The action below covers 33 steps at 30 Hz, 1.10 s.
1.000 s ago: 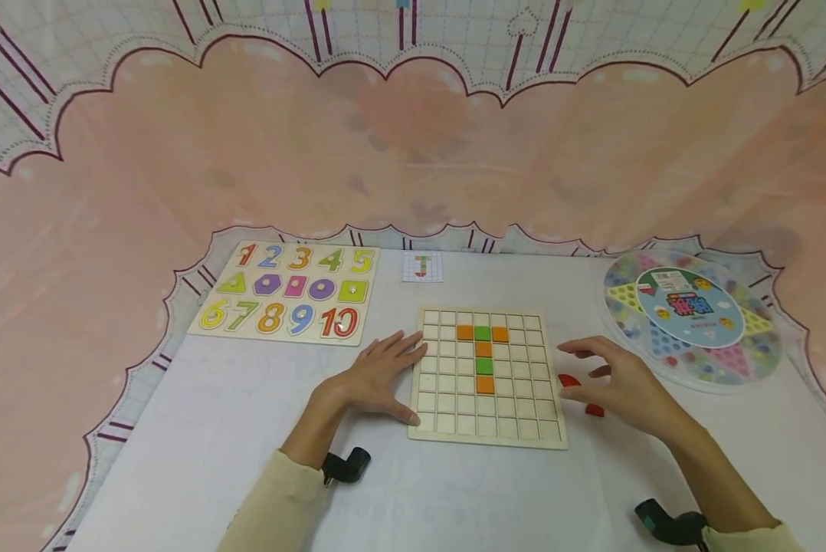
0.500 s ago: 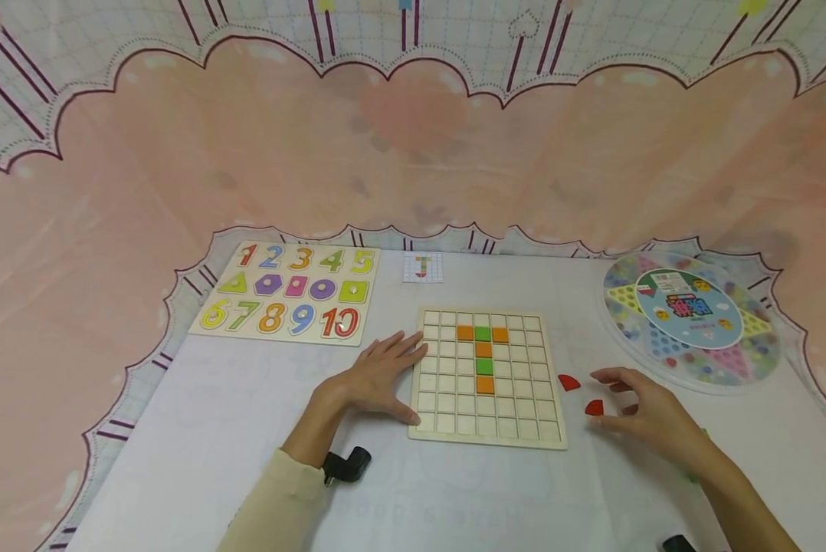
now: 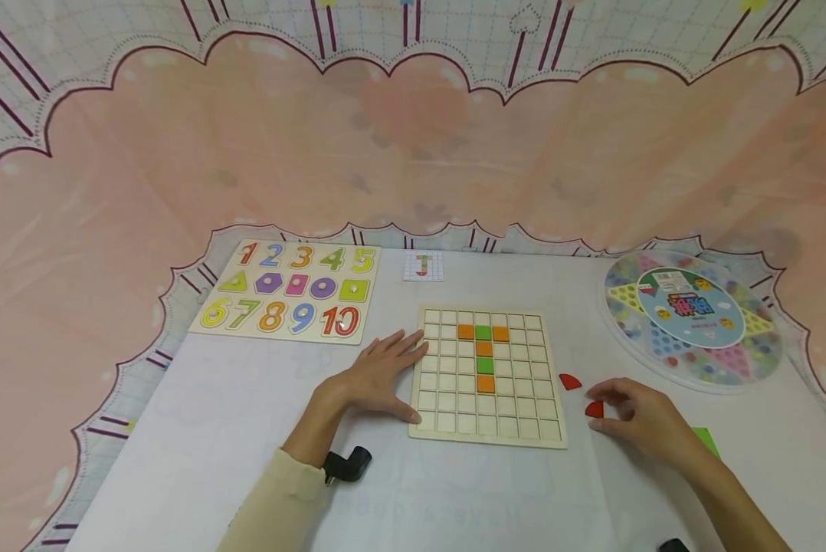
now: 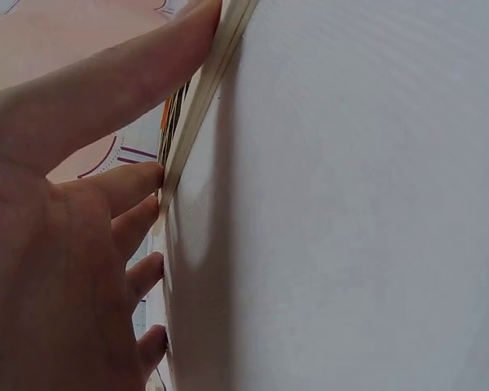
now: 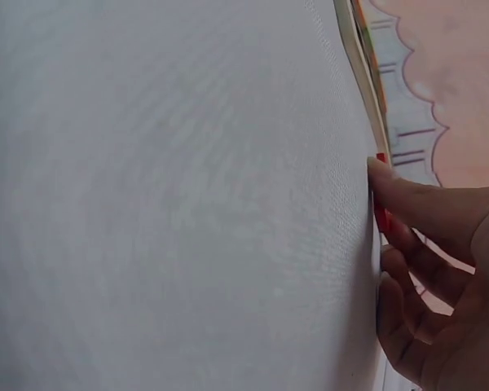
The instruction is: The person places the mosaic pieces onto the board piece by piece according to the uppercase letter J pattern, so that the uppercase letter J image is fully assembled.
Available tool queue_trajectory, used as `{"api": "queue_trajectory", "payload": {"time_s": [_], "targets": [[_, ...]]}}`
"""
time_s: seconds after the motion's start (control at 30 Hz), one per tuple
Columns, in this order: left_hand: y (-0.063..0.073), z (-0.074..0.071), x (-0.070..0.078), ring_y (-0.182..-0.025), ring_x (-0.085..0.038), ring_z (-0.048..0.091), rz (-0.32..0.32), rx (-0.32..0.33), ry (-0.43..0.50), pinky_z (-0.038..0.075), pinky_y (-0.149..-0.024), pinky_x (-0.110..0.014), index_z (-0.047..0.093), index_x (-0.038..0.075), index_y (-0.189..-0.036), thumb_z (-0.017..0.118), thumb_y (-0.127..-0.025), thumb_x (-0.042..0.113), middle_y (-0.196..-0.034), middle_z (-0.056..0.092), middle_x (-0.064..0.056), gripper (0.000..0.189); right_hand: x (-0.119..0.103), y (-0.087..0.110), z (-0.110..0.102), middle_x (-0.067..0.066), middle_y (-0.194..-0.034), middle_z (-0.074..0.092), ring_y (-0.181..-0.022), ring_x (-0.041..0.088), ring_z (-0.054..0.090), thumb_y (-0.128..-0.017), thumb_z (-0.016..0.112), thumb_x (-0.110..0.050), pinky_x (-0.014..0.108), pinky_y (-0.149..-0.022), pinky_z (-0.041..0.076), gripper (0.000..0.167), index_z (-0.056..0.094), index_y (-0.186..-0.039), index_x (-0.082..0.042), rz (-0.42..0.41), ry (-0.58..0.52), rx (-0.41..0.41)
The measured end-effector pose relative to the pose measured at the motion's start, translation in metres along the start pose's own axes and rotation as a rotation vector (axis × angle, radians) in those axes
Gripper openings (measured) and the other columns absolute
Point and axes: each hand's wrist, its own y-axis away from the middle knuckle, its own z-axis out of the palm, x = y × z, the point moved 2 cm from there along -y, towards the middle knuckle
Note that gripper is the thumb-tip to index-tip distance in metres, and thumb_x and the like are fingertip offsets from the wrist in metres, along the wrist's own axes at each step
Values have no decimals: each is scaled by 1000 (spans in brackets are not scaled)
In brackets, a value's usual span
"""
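A square wooden grid board lies on the white table. Orange and green square tiles form a T shape in its cells. Against the board's left edge rests my left hand, fingers spread and thumb touching the near corner area. In the left wrist view, its thumb touches the board's edge. To the right of the board, my right hand pinches a red quarter-circle piece on the table between thumb and index finger. Another red quarter-circle piece lies between that hand and the board.
A number and shape puzzle board lies at the back left. Behind the grid board is a small card with a J pattern. A round game box occupies the back right. A green piece is partly hidden by my right forearm.
My right hand has moved away from the board's right edge, and its fingers have closed in on the nearer red piece. The left hand stays in place.
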Motion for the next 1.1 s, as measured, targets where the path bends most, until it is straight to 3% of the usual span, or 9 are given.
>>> {"api": "queue_trajectory", "payload": {"time_s": [0.3, 0.53, 0.67, 0.9, 1.1], "targets": [[-1, 0, 1, -163, -32, 6, 1, -6, -9, 6, -132, -58, 26, 17, -163, 86, -75, 47, -175, 11, -1, 111, -2, 3, 1, -1, -104, 76, -95, 20, 71, -81, 85, -22, 17, -72, 54, 23, 75, -102, -19, 11, -1, -6], [-3, 1, 1, -163, -31, 6, -14, -5, -17, 6, -132, -57, 25, 18, -163, 86, -75, 47, -175, 10, 1, 111, -8, 2, -4, -3, -96, 76, -84, 1, 67, -82, 85, -26, 15, -73, 56, 21, 74, -98, -18, 34, -49, 7], [-5, 0, 1, -163, -30, 5, -23, -6, -15, 5, -132, -57, 25, 18, -163, 87, -75, 46, -175, 10, 1, 111, -16, -2, -7, -2, -94, 75, -79, -7, 64, -81, 87, -23, 16, -71, 57, 20, 74, -95, -16, -4, -100, 55], [-12, -4, -1, -163, -31, 5, -10, -8, -21, 5, -132, -59, 24, 16, -164, 86, -76, 46, -175, 10, -2, 111, -28, -15, -7, 2, -102, 77, -80, -6, 64, -84, 84, -18, 17, -71, 58, 17, 78, -100, -17, -57, -150, 29], [-16, -6, -2, -163, -31, 5, -12, -4, -36, 6, -132, -58, 24, 16, -164, 86, -76, 48, -175, 10, -2, 112, -41, -25, -4, 2, -99, 80, -78, -2, 65, -83, 84, -19, 18, -67, 57, 19, 80, -102, -15, -64, -182, 5]]}}
